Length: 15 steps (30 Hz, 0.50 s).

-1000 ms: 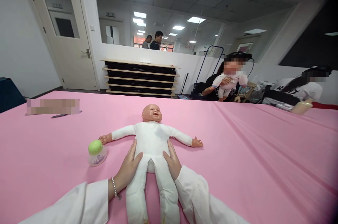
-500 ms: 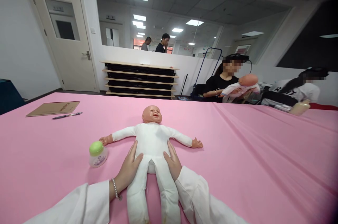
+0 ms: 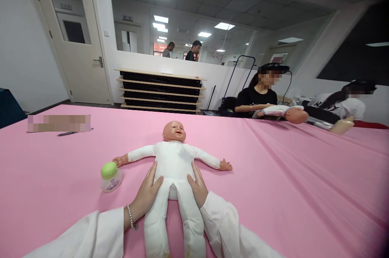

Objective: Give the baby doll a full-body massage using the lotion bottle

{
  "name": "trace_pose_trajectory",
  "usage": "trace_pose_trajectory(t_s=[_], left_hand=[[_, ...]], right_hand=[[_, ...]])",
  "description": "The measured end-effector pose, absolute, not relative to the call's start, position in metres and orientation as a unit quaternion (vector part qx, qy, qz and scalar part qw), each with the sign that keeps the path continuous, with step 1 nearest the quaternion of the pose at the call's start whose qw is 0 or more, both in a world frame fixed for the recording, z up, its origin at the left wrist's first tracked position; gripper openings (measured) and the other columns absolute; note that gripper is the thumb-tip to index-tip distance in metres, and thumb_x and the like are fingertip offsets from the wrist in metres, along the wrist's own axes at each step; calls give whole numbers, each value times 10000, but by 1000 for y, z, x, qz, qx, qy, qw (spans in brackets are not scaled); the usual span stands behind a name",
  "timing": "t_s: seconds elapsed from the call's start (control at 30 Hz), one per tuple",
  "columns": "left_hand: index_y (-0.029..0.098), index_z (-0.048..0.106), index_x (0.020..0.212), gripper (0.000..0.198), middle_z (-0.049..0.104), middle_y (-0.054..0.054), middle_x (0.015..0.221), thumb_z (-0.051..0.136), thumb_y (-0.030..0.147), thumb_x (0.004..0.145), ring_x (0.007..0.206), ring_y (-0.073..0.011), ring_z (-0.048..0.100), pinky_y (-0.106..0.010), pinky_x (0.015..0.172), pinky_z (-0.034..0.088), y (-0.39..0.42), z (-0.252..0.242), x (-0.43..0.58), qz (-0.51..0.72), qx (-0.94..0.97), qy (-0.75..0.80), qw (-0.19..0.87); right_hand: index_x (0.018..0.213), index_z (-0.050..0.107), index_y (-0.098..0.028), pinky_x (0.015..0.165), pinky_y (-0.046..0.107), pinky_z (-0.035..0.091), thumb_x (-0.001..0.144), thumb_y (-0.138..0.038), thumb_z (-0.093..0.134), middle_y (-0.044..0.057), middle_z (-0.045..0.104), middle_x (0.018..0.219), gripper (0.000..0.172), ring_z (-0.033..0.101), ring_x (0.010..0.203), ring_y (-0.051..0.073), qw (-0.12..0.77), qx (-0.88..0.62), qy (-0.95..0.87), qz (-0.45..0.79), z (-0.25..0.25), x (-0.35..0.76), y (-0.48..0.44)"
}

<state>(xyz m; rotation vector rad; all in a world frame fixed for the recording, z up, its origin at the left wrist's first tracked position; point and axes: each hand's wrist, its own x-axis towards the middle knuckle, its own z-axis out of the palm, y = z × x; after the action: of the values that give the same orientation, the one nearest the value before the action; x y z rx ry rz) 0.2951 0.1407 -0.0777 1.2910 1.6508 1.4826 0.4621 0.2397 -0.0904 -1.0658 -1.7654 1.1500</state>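
Near edge of worktop, head view: doll [image 3: 174, 160] lies face up on the pink worktop [image 3: 288, 193], arms spread, legs toward the near edge.
Hands: left hand [image 3: 148, 195] and right hand [image 3: 197, 189] both spread flat, fingers together, one against each hip of the doll; neither closes round it.
Assessment: the paired side contact appears to keep the torso steady and square.
Jar [image 3: 110, 177]: green-capped, upright, just beside the doll's outstretched hand, within easy reach.
Far edge: another person lays a second doll [image 3: 284, 113] down.

Green-capped bottle [image 3: 111, 176], pen [image 3: 74, 132], stacked black shelves [image 3: 161, 90], door [image 3: 73, 39], seated person [image 3: 255, 98] beyond pink table [image 3: 304, 177].
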Motion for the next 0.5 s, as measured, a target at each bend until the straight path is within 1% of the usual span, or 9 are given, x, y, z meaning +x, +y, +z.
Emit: trace_pose_trajectory(t_s=[0.13,0.23,0.4,0.5], left_hand=[[188,283,1377,577,245,-83,1446,447,352,848,1337,-234,176,-412,1095,170,141,-77,295,561,479,612,285],[186,287,1375,582,248,-85,1445,457,350,843,1338,-235,172,-412,1097,156,141,-75,296,565,473,609,293],[171,256,1386,588,193,-85,1463,436,345,853,1345,-213,151,-403,1106,111,141,-75,296,555,471,618,298],[171,254,1387,592,204,-83,1460,436,351,853,1344,-217,154,-400,1105,124,142,-76,295,555,472,618,296]], right_hand=[[1372,261,-114,1119,369,131,781,-492,399,69,203,1436,715,159,1337,178,389,-418,-690,445,-91,462,239],[1381,238,-100,1121,366,128,790,-498,394,73,188,1440,729,146,1340,178,381,-414,-696,445,-90,463,238],[1384,240,-128,1122,380,112,790,-487,410,69,187,1441,714,138,1343,178,380,-417,-687,459,-85,463,237],[1387,227,-108,1121,372,115,783,-512,407,74,173,1444,749,127,1345,180,375,-417,-687,461,-83,463,236]])
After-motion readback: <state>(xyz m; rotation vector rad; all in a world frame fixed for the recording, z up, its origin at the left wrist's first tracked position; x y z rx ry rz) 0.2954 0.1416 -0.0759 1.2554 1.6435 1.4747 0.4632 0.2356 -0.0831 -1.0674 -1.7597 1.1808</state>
